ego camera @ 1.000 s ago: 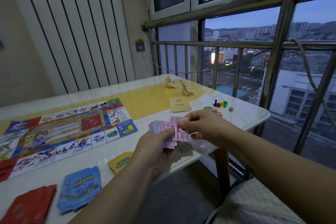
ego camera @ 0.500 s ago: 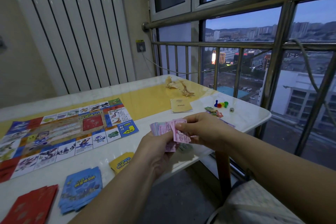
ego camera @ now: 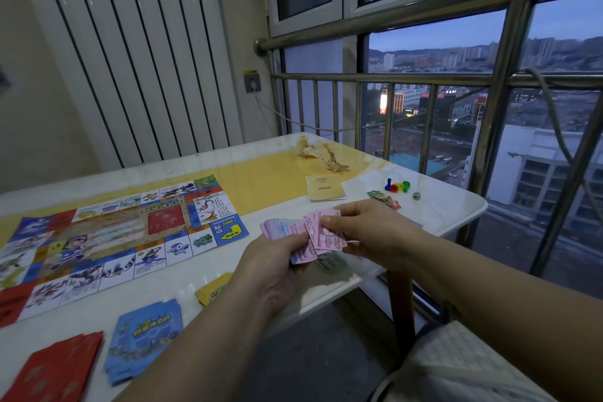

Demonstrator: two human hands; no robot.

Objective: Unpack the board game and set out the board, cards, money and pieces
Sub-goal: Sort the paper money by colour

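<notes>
At the far left a red card stack (ego camera: 55,369) lies at the near edge of the bench (ego camera: 456,206). Behind it the board (ego camera: 114,238) is unfolded and flat, printed side up. Just right of the red stack is a loosely squared blue card stack (ego camera: 143,339), and beyond that a yellow card stack (ego camera: 212,290), partly hidden by the left forearm. So the board and three decks look set out already.

The money is the step in hand. The left hand (ego camera: 270,274) grips a fanned bundle of notes (ego camera: 313,235) from below, fingers curled round it, held just above the bench's near edge. The right hand (ego camera: 368,232) pinches the top pink notes of that fan between thumb and fingers, seemingly sorting or counting them off. One greenish note (ego camera: 331,263) lies on the bench beneath the hands. Whether more notes lie under them I cannot tell.

Further right and back, a yellow booklet (ego camera: 324,188) sits near some crumpled paper (ego camera: 321,153). By the right-hand corner there are small coloured tiles (ego camera: 383,197), a cluster of pawns (ego camera: 396,186) and a die (ego camera: 416,196), close together but apart from the board.

My reading: the task is well along — what seems left is laying the notes down, perhaps by denomination, and possibly placing the pawns on the board.
</notes>
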